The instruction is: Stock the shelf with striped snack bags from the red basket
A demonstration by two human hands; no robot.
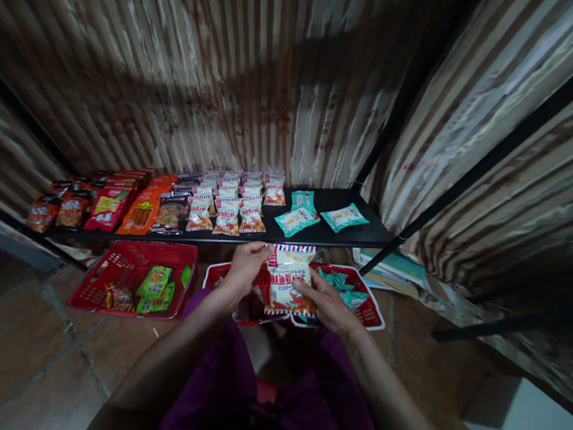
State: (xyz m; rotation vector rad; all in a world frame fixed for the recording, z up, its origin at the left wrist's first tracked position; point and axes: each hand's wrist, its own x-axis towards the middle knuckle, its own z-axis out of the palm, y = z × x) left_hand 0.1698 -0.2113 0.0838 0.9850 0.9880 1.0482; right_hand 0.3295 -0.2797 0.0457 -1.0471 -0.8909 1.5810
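A white snack bag (pixel 288 278) with red lettering and striped edges is held upright between my hands, over the red baskets. My left hand (pixel 247 266) pinches its upper left corner. Against its lower right side, my right hand (pixel 326 298) grips it with the thumb on the front. Behind it, on the black shelf (pixel 368 228), stand several similar white and red bags (pixel 226 215). To their right lie three teal packets, one of them (pixel 345 217) apart from the other two.
Orange and red snack packs (pixel 109 202) fill the shelf's left part. Below stands a red basket (pixel 85 286) with green packets; another red basket (pixel 372 311) holds teal packets. A black metal bar (pixel 465 189) slants along the right. Striped curtain hangs behind.
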